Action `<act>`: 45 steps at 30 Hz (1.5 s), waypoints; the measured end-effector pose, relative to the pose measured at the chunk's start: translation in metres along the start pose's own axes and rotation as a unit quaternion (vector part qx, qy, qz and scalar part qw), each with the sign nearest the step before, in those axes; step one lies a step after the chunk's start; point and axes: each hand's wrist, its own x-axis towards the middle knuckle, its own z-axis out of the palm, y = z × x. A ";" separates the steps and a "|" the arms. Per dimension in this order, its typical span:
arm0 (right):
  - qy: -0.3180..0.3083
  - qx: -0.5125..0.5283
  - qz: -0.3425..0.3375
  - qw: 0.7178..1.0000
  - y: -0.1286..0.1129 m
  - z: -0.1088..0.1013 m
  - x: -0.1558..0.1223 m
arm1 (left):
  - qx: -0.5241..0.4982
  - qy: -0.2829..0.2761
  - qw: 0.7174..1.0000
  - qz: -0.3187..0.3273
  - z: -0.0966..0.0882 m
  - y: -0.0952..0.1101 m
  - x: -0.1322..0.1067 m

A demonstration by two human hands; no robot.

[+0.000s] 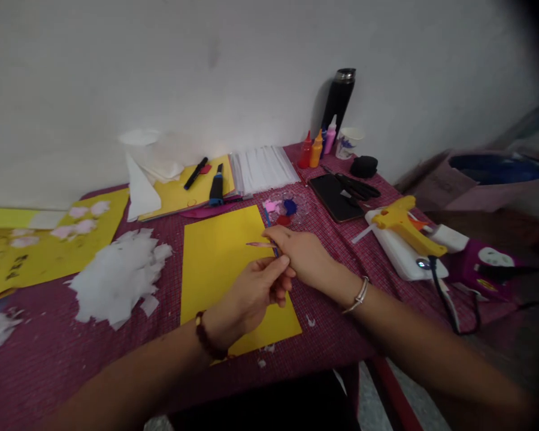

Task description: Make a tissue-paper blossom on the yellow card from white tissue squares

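Over a yellow sheet of paper [220, 269] my two hands meet and touch. My right hand [308, 251] is closed round a thin paintbrush [260, 244], its pinkish pointed tip sticking out to the left. A slim blue stick [266, 218] shows just above that hand, and a bit of blue shows between the hands. My left hand [256, 287] is closed, thumb and finger pinched against the right hand; what it grips is hidden. Just beyond the hands sits a clear palette [302, 206] with pink, blue and red paint.
White paper pieces [119, 275] are heaped at left, near a yellow sheet with pink shapes [85, 226]. Behind are a box cutter [216, 187], a marker [196, 173], paint bottles [315, 149] and a black flask [339, 102]. At right lie a phone [335, 196] and a yellow glue gun [406, 227].
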 end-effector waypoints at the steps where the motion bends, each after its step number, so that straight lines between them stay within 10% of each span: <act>1: -0.001 -0.012 0.002 1.000 -0.001 0.000 0.000 | -0.004 0.010 1.000 0.007 0.000 -0.001 0.002; 5: 0.013 -0.014 -0.012 1.000 -0.002 0.002 0.000 | 0.001 0.041 0.999 0.034 -0.014 -0.007 0.002; 9: 0.049 0.070 -0.024 0.996 -0.001 0.003 -0.001 | 0.217 0.137 0.965 0.060 -0.069 0.001 -0.022; 15: 0.056 0.085 -0.022 0.995 0.006 0.005 0.003 | 0.733 0.274 0.622 0.023 -0.166 0.055 -0.047; 20: 0.037 0.068 -0.026 0.997 0.007 0.012 0.004 | 0.821 0.253 0.510 -0.032 -0.186 0.071 -0.028; 26: 0.021 0.065 -0.022 0.997 0.008 0.010 0.003 | 0.797 0.247 0.550 -0.028 -0.192 0.081 -0.004; 37: 0.032 0.066 -0.052 0.996 0.007 0.008 0.001 | 0.595 0.104 0.796 -0.031 -0.179 0.086 0.009; 41: 0.026 0.058 -0.054 0.997 0.006 0.008 0.000 | 0.593 0.109 0.798 -0.015 -0.174 0.081 0.019; 45: 0.022 0.057 -0.057 0.996 0.005 0.007 0.000 | 0.668 0.161 0.726 0.011 -0.180 0.084 0.030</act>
